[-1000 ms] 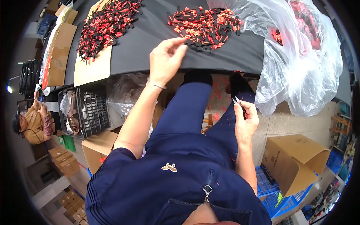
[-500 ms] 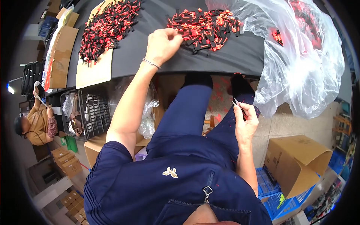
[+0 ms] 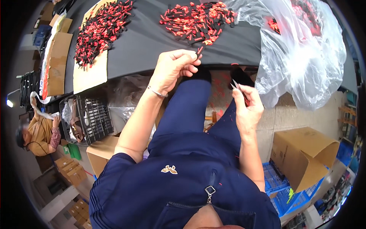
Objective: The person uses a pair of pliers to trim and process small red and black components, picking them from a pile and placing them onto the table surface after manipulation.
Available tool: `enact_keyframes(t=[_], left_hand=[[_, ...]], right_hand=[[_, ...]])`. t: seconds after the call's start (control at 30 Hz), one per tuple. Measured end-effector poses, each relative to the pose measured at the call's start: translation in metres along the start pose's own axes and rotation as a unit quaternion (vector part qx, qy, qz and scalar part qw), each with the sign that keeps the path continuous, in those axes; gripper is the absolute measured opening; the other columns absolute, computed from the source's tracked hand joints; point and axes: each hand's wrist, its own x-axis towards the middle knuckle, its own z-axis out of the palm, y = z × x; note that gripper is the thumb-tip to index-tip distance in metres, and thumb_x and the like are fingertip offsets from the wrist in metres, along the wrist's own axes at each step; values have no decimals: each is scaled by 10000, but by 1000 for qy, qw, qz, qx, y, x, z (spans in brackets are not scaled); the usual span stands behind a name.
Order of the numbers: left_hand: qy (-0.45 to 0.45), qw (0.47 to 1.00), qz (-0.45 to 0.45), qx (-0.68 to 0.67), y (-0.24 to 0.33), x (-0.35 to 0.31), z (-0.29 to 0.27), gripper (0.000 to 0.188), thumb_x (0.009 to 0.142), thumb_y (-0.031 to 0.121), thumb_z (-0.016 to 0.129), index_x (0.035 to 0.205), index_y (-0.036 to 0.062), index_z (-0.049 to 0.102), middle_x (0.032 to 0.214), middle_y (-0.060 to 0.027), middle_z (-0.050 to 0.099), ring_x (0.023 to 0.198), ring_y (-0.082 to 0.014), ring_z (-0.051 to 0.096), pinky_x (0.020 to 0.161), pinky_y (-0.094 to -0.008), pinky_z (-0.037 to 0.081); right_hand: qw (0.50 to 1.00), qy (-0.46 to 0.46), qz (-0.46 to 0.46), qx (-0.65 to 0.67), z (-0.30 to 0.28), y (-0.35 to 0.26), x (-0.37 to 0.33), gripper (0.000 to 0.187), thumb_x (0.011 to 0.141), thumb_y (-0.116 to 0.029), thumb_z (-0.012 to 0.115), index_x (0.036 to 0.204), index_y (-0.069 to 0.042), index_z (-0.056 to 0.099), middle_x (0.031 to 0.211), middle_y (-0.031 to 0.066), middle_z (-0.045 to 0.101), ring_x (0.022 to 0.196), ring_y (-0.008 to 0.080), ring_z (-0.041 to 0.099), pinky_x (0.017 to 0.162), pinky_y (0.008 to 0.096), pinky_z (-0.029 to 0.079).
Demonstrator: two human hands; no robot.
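My left hand [image 3: 177,66] pinches a small black strip with red on it [image 3: 199,52] between thumb and fingertips, just off the table's near edge. To the right, above my lap, my right hand [image 3: 248,108] is closed round a pair of thread snips [image 3: 235,84]. Their pointed metal tips stick out past the thumb, slightly apart, and the fingers hide most of the rest. Beyond my left hand lies a pile of black and red strips [image 3: 198,21] on the dark table cover [image 3: 146,47].
At left, a second strip pile [image 3: 101,28] lies partly on a cardboard sheet [image 3: 91,72]. A clear plastic bag [image 3: 297,72] with red pieces hangs over the table's right side. A cardboard box [image 3: 301,152] sits on blue crates [image 3: 276,181]. Another person [image 3: 42,129] is far left.
My left hand has drawn back from the pile toward me and to the right, now with a strip in its fingertips. The right hand with the snips has risen a little toward it.
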Motion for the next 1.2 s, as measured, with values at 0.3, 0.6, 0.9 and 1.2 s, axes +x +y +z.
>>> enact_keyframes(t=[0.3,0.6,0.9,1.2], left_hand=[[-39,998,16,56,-16,-36,40,194,825,122,670,955,-22,660,762,-67,657,593,-88,592,559,-204,488],[-72,996,1,59,-29,-45,53,166,843,132,636,927,-10,655,719,-33,621,571,-65,550,551,-190,469],[-68,995,12,78,-34,-44,57,174,844,154,640,911,-6,654,711,-22,610,572,-56,532,551,-186,455],[-86,992,-14,87,-40,-40,60,131,825,128,622,856,3,646,695,-11,598,559,-44,520,547,-177,441]], right_hand=[[945,68,-239,-211,6,-14,6,248,694,-98,780,894,-35,647,705,57,625,600,167,569,545,279,456],[900,73,-301,-306,-5,-13,-2,249,696,-139,771,903,-59,659,700,21,621,590,169,548,523,289,431],[886,74,-309,-339,-9,-7,-5,255,693,-148,774,891,-49,648,704,26,620,594,183,553,520,294,432],[993,-67,69,63,-16,5,-7,157,808,-76,709,913,-11,613,821,5,655,735,32,565,639,194,461]])
